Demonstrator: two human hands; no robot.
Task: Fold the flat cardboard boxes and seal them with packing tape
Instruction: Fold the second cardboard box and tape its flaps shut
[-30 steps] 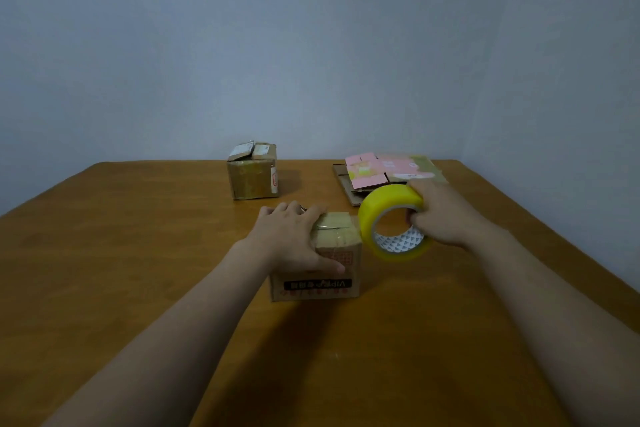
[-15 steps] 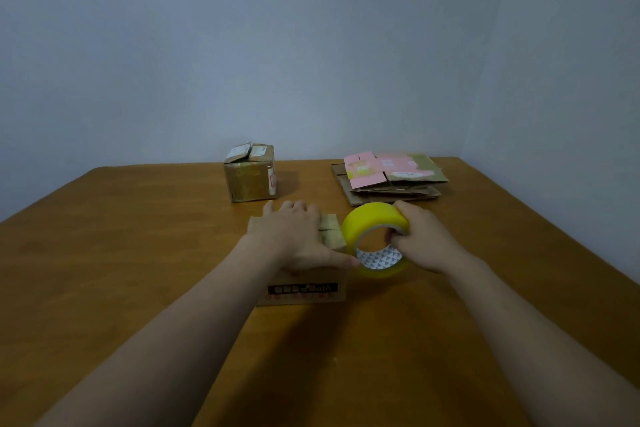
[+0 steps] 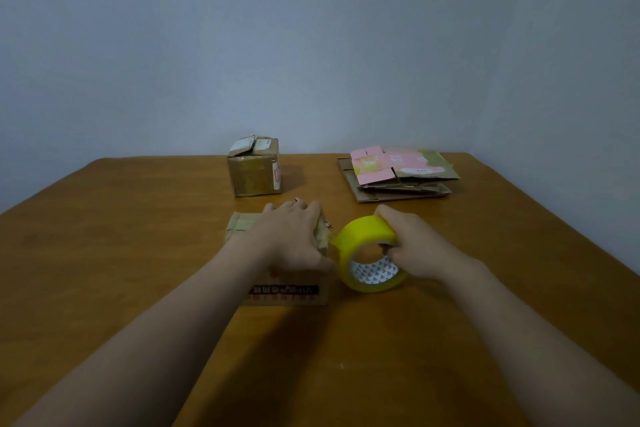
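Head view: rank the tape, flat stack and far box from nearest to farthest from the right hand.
1. The tape, gripped in the right hand.
2. The flat stack, behind the hand, back right.
3. The far box, back left.

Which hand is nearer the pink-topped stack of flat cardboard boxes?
Right. The right hand, gripping the yellow tape roll, is in front of the stack; the left hand, on a brown box, further left.

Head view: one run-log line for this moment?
phase: sealing | left hand presses top of near box | right hand grips tape roll beside box's right edge | far box, flat cardboard stack behind, untouched
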